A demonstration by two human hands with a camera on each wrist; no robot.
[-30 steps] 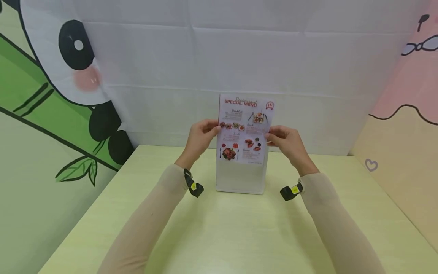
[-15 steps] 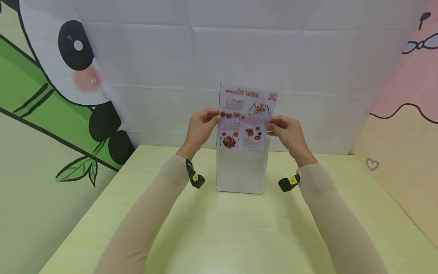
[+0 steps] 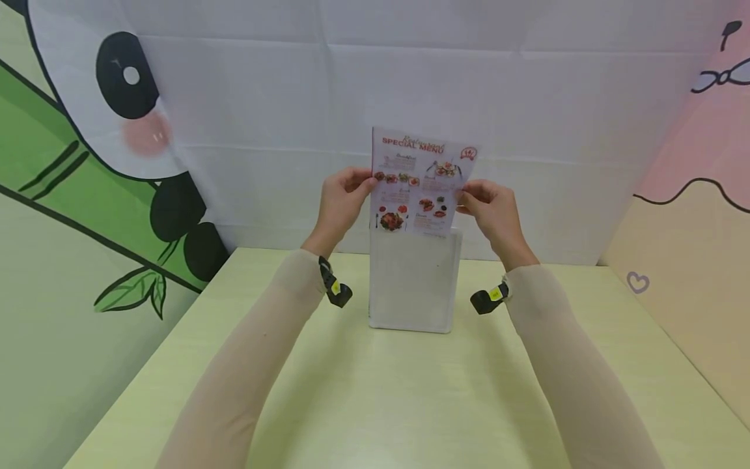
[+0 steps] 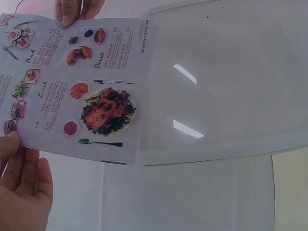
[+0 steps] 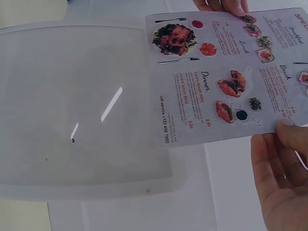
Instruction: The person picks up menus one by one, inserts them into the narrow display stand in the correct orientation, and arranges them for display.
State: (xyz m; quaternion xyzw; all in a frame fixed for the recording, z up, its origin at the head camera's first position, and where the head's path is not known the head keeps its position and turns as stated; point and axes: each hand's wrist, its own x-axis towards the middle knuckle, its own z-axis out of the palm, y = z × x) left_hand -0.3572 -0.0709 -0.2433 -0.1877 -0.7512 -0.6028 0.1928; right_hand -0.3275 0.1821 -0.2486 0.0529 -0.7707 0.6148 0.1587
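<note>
A printed menu sheet (image 3: 422,185) with food pictures stands upright at the top of a clear acrylic sign holder (image 3: 413,280) on the table. My left hand (image 3: 346,202) pinches the sheet's left edge between thumb and fingers. On the opposite edge, my right hand (image 3: 489,212) pinches it the same way. Both wrist views show the sheet's lower end, below the word Dinner, at the upper end of the holder (image 4: 226,86). The holder's transparent panel (image 5: 82,106) carries bright reflections and a few dark specks.
The pale yellow table (image 3: 398,404) runs back to a white cloth backdrop (image 3: 422,85). Painted side walls stand at left (image 3: 70,365) and right (image 3: 685,286). Each wrist wears a small black camera, the left camera (image 3: 336,290) and the right camera (image 3: 489,298).
Both hands have moved up with the menu sheet, baring more of the holder's panel below it. The sheet's top now leans farther right at its right corner. The holder has stayed in place.
</note>
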